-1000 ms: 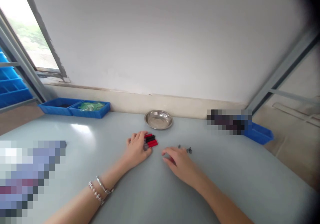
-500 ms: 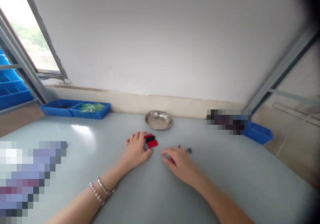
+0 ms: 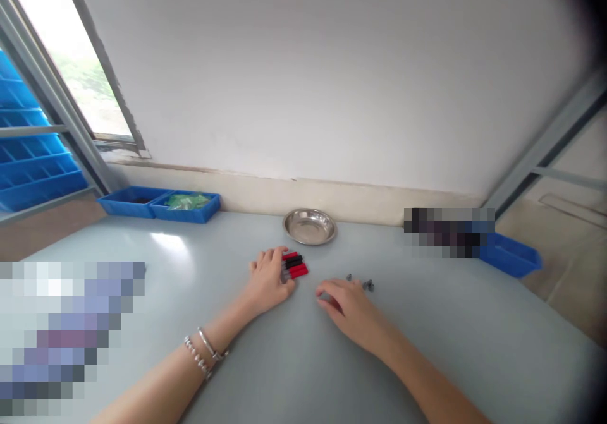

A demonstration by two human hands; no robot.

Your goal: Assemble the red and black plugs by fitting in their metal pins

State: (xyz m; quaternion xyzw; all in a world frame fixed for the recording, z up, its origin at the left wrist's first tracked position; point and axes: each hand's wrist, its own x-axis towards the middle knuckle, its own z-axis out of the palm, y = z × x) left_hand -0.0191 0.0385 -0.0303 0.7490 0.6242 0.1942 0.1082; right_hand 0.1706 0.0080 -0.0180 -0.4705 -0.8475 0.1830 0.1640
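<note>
My left hand [image 3: 268,280] rests on the table, with its fingers and thumb curved around the left ends of several red and black pens [image 3: 298,266] lying side by side. Their right ends stick out past the fingers; the rest is hidden underneath. To the right, my right hand [image 3: 348,301] is curled, thumb and forefinger brought close in a pinch. Whatever lies between these fingertips is too small to make out. A few small dark grey pieces [image 3: 368,285] lie on the table just beyond its knuckles. Behind the pens stands a round, shallow metal dish [image 3: 310,242].
Two blue trays stand at the back left, one [image 3: 208,212] with green wrapping in it. Another blue bin [image 3: 516,256] is at the right edge, beside a blurred-out patch. A second blurred patch covers the left of the grey table [image 3: 294,373]. The wall [image 3: 308,95] closes the back.
The whole view has shifted, so everything appears slightly further right. Both hands, the pens and the small pieces keep nearly the same places on the table.
</note>
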